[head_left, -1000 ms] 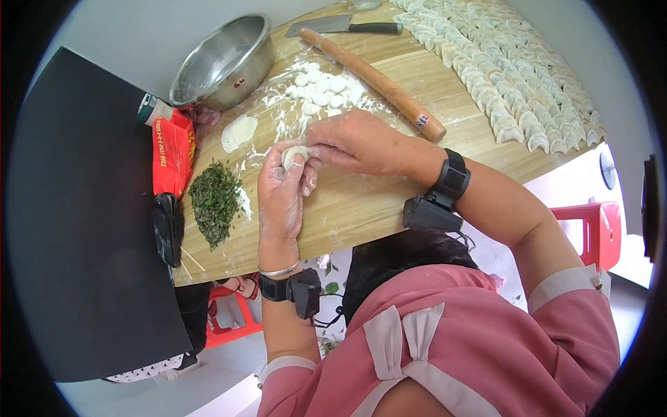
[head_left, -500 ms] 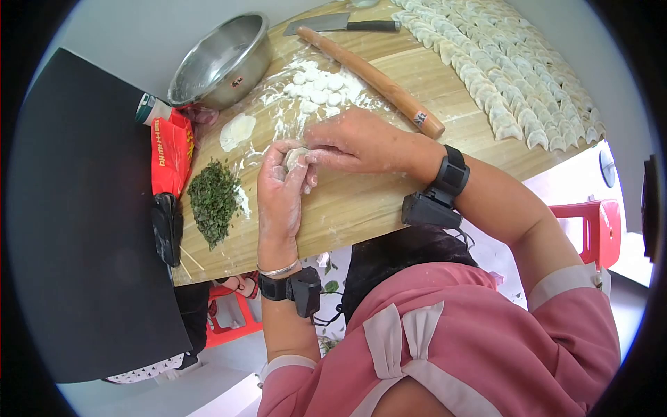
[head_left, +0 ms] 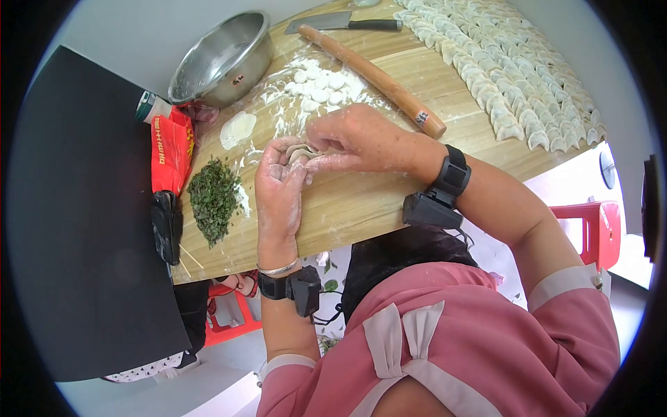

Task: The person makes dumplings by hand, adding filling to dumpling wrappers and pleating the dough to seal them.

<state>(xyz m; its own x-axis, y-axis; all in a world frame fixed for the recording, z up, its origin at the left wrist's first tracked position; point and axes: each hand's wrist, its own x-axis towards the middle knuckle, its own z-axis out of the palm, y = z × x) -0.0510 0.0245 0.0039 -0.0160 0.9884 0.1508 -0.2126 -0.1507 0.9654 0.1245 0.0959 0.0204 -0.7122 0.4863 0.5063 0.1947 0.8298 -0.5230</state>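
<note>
Our left hand [head_left: 279, 184] cradles a dumpling [head_left: 299, 152], our right hand [head_left: 363, 139] pinching its edge: sealing, we judge. Next calls for even pressure. Dumpling rows [head_left: 511, 76] lie at two o'clock.

- Here's the red bag [head_left: 170, 156], and yellow characters [head_left: 162, 149] run along its side, too blurred to read!
- Over to the rolling pin [head_left: 365, 73]: a pale label [head_left: 421, 118] by one end, dark marks, unreadable.
- And the steel bowl [head_left: 233, 59] sports a little sticker [head_left: 237, 80], its print too tiny to make out.
</note>
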